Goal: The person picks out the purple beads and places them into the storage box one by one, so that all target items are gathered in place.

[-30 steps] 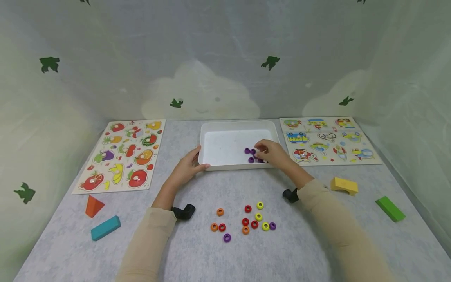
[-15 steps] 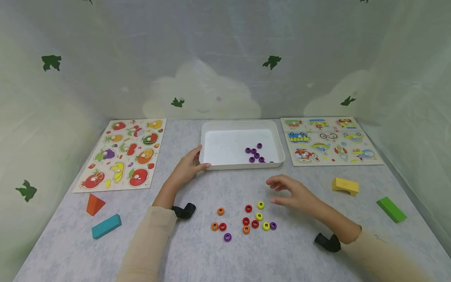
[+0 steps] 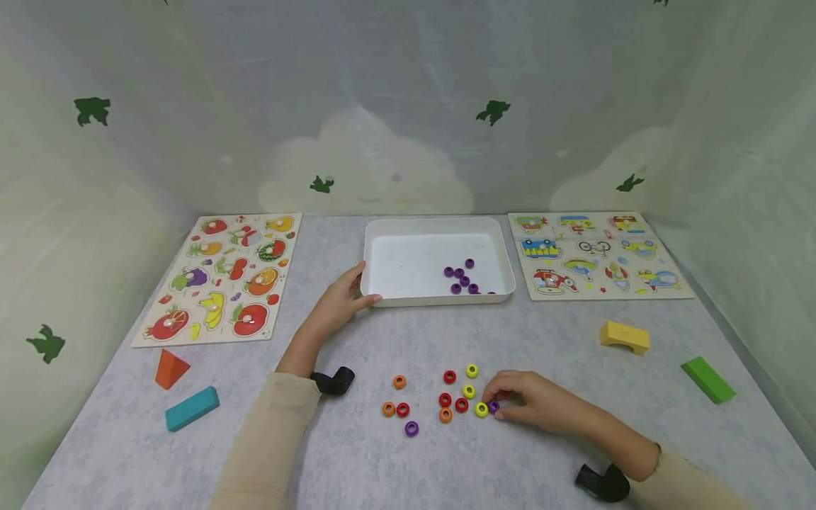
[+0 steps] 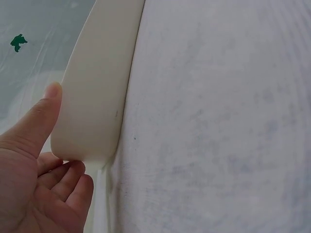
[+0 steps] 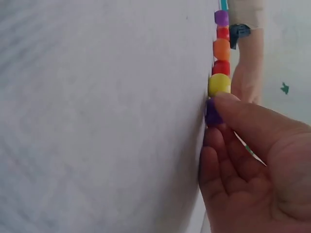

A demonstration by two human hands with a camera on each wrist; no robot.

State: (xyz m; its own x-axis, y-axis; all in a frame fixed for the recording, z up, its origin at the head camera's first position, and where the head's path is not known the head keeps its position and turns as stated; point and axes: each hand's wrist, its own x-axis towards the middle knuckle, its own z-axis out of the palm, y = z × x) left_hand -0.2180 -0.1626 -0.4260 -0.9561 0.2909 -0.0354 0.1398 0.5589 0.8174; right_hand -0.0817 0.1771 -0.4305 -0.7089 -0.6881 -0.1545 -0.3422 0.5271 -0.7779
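My left hand (image 3: pixel 338 301) grips the front left corner of a white tray (image 3: pixel 440 301). In the left wrist view, its thumb lies on one wall of the tray (image 4: pixel 97 97) and its fingers curl at the corner. Several purple beads (image 3: pixel 459 273) lie in the tray's right part. On the table my right hand (image 3: pixel 538 400) pinches a purple bead (image 3: pixel 494 407) between thumb and fingers, right beside a yellow bead (image 3: pixel 481 410). The right wrist view shows that purple bead (image 5: pixel 213 112) partly hidden by the thumb.
Red beads (image 3: pixel 462 405), orange beads (image 3: pixel 389 409) and another purple bead (image 3: pixel 411 428) lie near the table's middle. A fruit puzzle board (image 3: pixel 219 283) and a vehicle puzzle board (image 3: pixel 599 255) flank the tray. Blocks lie at both sides: orange (image 3: pixel 171 369), teal (image 3: pixel 192 409), yellow (image 3: pixel 625 336), green (image 3: pixel 709 380).
My right hand has left the tray, moved down toward me, and taken hold of the purple bead beside the yellow one. My left hand stays at the tray's corner.
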